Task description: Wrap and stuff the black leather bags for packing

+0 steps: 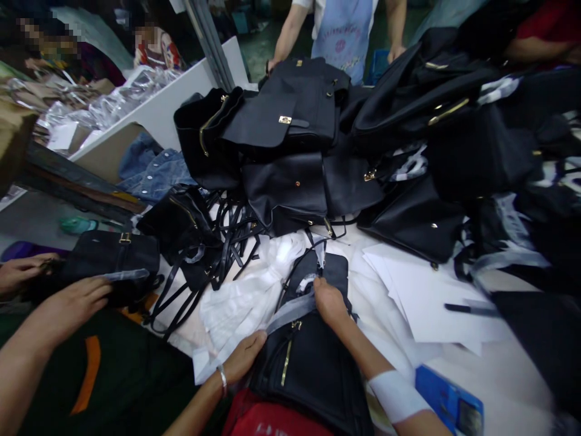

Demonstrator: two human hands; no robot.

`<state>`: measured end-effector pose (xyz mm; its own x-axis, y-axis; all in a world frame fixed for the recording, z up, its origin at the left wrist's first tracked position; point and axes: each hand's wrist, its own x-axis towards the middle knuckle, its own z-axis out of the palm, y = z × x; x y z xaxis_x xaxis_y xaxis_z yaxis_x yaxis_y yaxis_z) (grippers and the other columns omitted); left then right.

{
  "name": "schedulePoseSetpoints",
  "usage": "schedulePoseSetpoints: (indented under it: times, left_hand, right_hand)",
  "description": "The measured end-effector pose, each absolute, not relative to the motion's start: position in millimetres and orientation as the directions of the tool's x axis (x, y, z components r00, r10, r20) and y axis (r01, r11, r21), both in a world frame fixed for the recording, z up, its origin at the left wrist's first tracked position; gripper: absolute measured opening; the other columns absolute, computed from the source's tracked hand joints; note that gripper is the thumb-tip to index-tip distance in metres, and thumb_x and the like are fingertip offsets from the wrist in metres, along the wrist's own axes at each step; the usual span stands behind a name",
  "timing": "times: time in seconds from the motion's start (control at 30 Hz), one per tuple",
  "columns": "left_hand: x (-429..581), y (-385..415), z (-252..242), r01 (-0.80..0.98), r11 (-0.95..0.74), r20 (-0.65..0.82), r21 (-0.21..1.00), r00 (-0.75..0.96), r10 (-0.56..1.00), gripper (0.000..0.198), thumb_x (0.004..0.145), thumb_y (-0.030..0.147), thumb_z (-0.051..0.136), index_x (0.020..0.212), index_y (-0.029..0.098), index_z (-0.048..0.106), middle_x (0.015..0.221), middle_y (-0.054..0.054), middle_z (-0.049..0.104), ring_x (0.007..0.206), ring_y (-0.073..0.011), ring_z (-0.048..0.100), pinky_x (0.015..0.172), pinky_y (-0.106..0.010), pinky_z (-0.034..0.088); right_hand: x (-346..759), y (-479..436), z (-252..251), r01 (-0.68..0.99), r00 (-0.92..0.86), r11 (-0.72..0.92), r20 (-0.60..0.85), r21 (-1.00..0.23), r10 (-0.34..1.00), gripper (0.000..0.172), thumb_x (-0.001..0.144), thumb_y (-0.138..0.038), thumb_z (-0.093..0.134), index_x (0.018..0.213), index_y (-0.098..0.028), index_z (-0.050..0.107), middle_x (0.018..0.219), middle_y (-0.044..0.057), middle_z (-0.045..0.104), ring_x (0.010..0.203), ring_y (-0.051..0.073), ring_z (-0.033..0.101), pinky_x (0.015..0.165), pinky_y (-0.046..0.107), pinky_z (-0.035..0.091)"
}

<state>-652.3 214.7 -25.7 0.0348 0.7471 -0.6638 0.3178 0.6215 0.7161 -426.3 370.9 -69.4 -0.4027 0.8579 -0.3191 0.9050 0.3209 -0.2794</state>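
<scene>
A black backpack (324, 366) with gold zips lies on the table right in front of me, its lower end near my body. Across its upper part stretches a translucent white wrapping strip (293, 309). My left hand (247, 356) is closed at the strip's lower left end, thumb by the bag's edge. Near the bag's top, my right hand (330, 301) is closed round the strip's other end, close to the wrapped top handle (307, 282). Its fingertips are partly hidden. Beside the bag, to the left, lies a heap of white wrapping sheets (254, 297).
Several black bags (290, 109) are piled at the back, with loose black straps (231, 236) at left. White paper sheets (422, 297) and a blue box (449, 399) lie right. A co-worker's hands (77, 306) handle another black bag (115, 257); a person in an apron (342, 36) stands opposite.
</scene>
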Motion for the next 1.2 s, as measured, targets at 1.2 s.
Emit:
schedulePoseSetpoints:
  times: [1.2]
  left_hand:
    - [-624,248,6,0.358,0.370,-0.389,0.857,-0.021,0.921,0.034,0.076,0.042,0.060,0.099,0.018,0.056,0.085,-0.005,0.061,0.086,-0.0202,0.058,0.082,-0.033,0.042]
  right_hand:
    - [-426,340,-13,0.592,0.150,-0.245,-0.193,-0.768,0.970,0.029,0.089,-0.035,0.031,0.100,-0.015,0.048,0.091,0.009,0.061,0.085,0.020,0.058,0.074,0.031,0.045]
